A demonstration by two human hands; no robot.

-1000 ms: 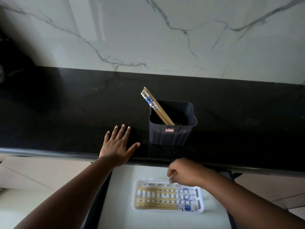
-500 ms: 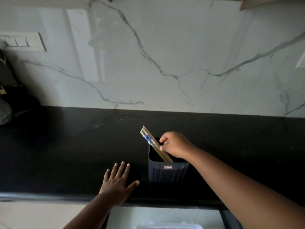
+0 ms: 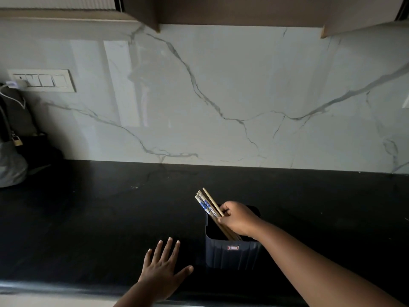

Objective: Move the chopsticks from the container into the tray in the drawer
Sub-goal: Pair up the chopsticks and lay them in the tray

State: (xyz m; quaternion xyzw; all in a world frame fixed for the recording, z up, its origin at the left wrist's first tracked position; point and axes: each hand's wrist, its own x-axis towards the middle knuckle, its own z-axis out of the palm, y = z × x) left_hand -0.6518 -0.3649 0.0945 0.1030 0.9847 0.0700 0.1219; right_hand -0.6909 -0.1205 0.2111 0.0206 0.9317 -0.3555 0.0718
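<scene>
Black counter [image 3: 88,218] under marble wall. Left hand [image 3: 162,270] at 7 o'clock lay flat on counter, fingers spread wide, holding nothing; likely bracing body. Just right, at 5 o'clock, dark container [image 3: 232,251] stood upright. Chopsticks [image 3: 207,204] leaned inside toward 11 o'clock, tops above rim. Right hand [image 3: 238,219] pinched them mid-length, probably ready to lift. Drawer tray out of view.

The container [image 3: 232,251] stands on the counter [image 3: 99,218] near its front edge, with the chopsticks [image 3: 207,206] in it leaning to the upper left. The left hand [image 3: 163,271] lies flat on the counter just left of the container. The right hand [image 3: 238,218] is over the container's mouth, around the chopsticks.
</scene>
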